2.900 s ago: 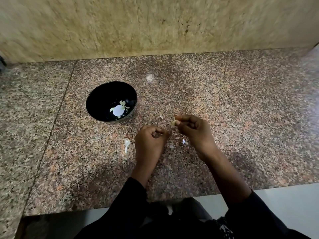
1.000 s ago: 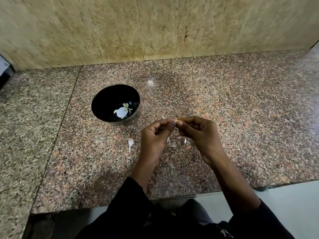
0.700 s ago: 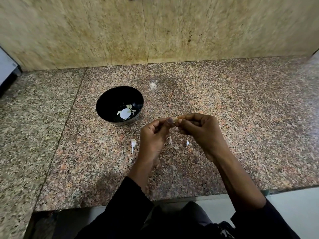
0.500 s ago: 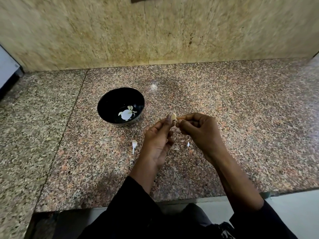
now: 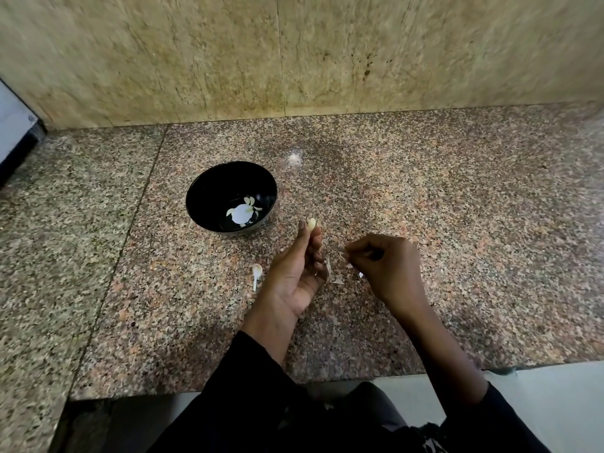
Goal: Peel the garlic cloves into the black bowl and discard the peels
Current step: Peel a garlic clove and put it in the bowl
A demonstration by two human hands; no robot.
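Observation:
A black bowl (image 5: 209,188) stands on the granite counter and holds several peeled garlic cloves (image 5: 250,201) around a bright reflection. My left hand (image 5: 295,273) is raised palm up and pinches a pale peeled garlic clove (image 5: 312,223) at its fingertips, just right of the bowl. My right hand (image 5: 387,269) hovers low over the counter to the right, fingers curled, pinching a bit of garlic peel (image 5: 344,256). Loose peels (image 5: 338,281) lie on the counter between the two hands.
A white garlic stem piece (image 5: 256,273) lies on the counter left of my left hand. The counter (image 5: 457,223) ends at a stone wall behind, and its front edge is near my body. A white appliance corner (image 5: 13,125) shows at far left.
My hands have come apart. The left hand has lifted the peeled clove toward the bowl, while the right hand has pulled away to the right and lower with a peel.

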